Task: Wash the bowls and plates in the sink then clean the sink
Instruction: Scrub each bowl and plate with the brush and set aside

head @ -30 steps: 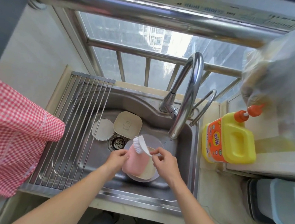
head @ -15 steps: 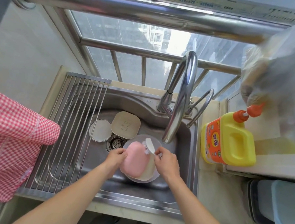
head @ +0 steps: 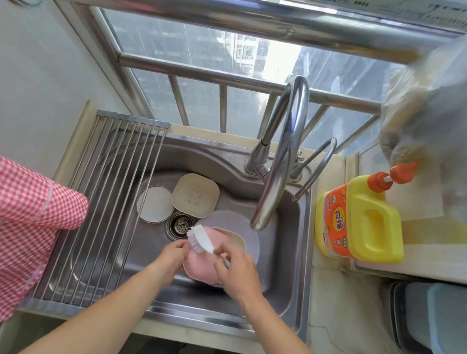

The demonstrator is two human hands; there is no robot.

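Both bare forearms reach from the near edge over the stainless steel sink (head: 283, 269) and meet above its middle. The left hand (head: 172, 260) comes in from the near left with the wrist bent inward; its fingers are curled around the left rim of a pink rounded-square plastic plate (head: 201, 269), gripping it and holding it tilted. The right hand (head: 237, 273) comes in from the near right, its fingers closed around the handle of a white plastic dish brush (head: 200, 238). The brush head lies on the far left part of the pink plate, bristles pointing left and down onto it.

Under the pink plate a beige plate (head: 235, 236) shows at its far right, and both rest over a larger pale round plate (head: 245, 230) on the sink floor, just below the spout of the curved chrome tap (head: 282, 159). Farther left in the sink lie a beige rounded-square plate with a bear figure (head: 195, 195) and, touching its left side, a small white round dish (head: 155, 204). The round drain strainer (head: 180, 226) sits between these and the pink plate.

A roll-up steel drying rack (head: 106, 206) covers the left part of the sink. On the worktop to the right stands a yellow detergent bottle with an orange pump (head: 364, 221).
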